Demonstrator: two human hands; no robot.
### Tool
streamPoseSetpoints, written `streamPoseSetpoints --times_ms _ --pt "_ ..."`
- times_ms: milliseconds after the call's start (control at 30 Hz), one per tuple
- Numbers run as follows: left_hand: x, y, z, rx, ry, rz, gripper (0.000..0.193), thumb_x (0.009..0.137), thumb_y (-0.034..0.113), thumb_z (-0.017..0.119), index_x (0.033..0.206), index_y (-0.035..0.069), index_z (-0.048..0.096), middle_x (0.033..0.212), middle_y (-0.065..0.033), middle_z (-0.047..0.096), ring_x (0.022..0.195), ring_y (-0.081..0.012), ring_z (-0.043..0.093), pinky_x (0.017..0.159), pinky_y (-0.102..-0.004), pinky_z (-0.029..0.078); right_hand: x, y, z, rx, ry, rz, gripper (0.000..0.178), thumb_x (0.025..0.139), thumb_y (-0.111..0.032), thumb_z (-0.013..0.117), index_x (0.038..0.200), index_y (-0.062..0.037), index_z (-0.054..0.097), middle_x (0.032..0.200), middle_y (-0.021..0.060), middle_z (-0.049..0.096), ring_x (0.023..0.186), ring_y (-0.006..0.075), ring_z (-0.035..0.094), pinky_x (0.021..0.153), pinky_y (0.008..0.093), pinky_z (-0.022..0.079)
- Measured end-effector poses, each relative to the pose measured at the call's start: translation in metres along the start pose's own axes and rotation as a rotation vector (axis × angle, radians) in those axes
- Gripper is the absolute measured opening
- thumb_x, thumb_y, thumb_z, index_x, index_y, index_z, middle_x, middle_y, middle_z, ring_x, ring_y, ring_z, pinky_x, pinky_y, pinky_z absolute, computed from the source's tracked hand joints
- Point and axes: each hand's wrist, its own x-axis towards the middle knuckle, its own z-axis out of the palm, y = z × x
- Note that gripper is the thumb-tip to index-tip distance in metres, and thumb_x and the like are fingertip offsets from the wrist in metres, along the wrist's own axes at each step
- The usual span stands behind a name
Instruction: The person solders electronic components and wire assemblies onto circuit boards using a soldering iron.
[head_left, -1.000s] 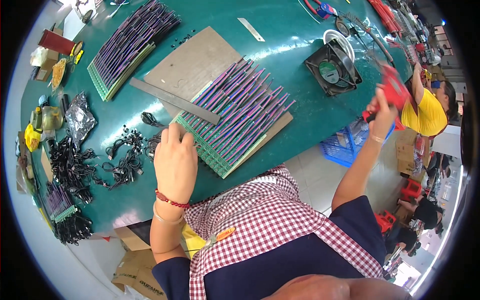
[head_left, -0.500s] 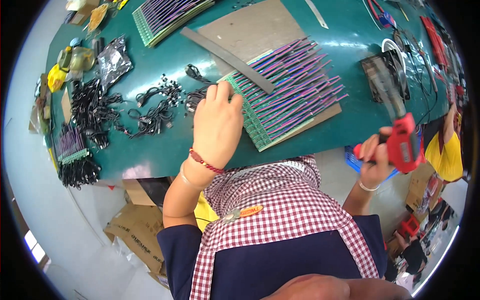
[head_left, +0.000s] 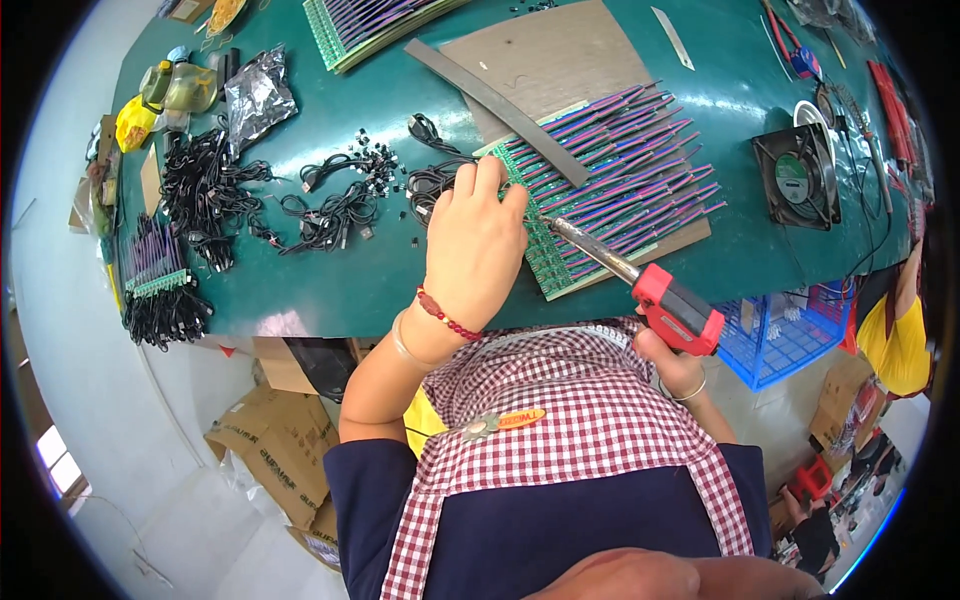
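My right hand [head_left: 672, 362] is wrapped round the handle of a red and black soldering gun [head_left: 680, 308]. Its metal barrel points left, and the tip is at the green circuit boards [head_left: 545, 262], beside my left fingers; contact is hard to make out. My left hand [head_left: 472, 245] is closed in a pinch over the boards' left edge. What its fingertips hold is hidden behind the hand. Purple and blue wires [head_left: 640, 190] stick out rightward from the boards in rows. A grey metal bar [head_left: 500, 112] lies slanted across the upper wires. Black cables [head_left: 428, 185] lie just left of my left hand.
A brown board [head_left: 545, 60] lies beneath the wired boards. On the green table [head_left: 350, 285] are more black cables [head_left: 205, 190], a silvery bag [head_left: 260, 105] and another wired stack [head_left: 330, 45]. To the right stands a black fan [head_left: 797, 178]. A blue crate [head_left: 775, 345] sits below the table edge.
My right hand has brought the soldering gun leftward from beside the fan to the circuit boards. My left hand keeps its pinch at the boards' edge. The whole view has shifted slightly.
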Motion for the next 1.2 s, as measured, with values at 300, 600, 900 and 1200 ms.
streamPoseSetpoints --times_ms 300,600,900,1200 --pt "0.0 0.004 0.0 0.061 -0.033 -0.012 0.012 0.065 0.005 0.062 0.077 0.005 0.059 0.097 -0.0073 0.051 0.089 -0.0233 0.05 0.072 -0.0334 0.047 0.003 -0.006 0.005 -0.102 0.052 -0.022 0.016 0.077 -0.006 0.068 0.092 -0.0027 0.062 0.076 0.003 0.06 0.064 0.0139 0.057 0.061 0.027 0.044" --pt "0.002 0.006 -0.002 0.118 -0.054 0.002 0.01 0.067 0.006 0.06 0.077 0.005 0.059 0.097 -0.0076 0.052 0.089 -0.0226 0.051 0.071 -0.033 0.045 0.011 -0.017 0.007 -0.283 0.045 -0.225 0.019 0.068 -0.003 0.068 0.087 -0.0016 0.063 0.075 0.0076 0.058 0.06 0.0204 0.056 0.054 0.0301 0.043" --pt "0.002 0.007 -0.002 0.113 -0.048 0.006 0.011 0.067 0.007 0.06 0.077 0.005 0.059 0.097 -0.0075 0.051 0.089 -0.0226 0.051 0.071 -0.0329 0.045 0.011 -0.01 0.008 -0.311 0.065 -0.316 0.02 0.069 -0.003 0.068 0.088 -0.0018 0.063 0.076 0.0075 0.058 0.061 0.0199 0.055 0.053 0.0293 0.041" --pt "0.001 0.007 -0.001 0.135 -0.065 0.0 0.011 0.068 0.007 0.06 0.079 0.004 0.059 0.097 -0.0073 0.051 0.089 -0.0226 0.051 0.072 -0.0329 0.045 0.016 -0.022 0.012 -0.365 0.049 -0.3 0.017 0.068 -0.005 0.069 0.084 -0.0028 0.062 0.072 0.0076 0.055 0.055 0.0201 0.054 0.049 0.0298 0.039"
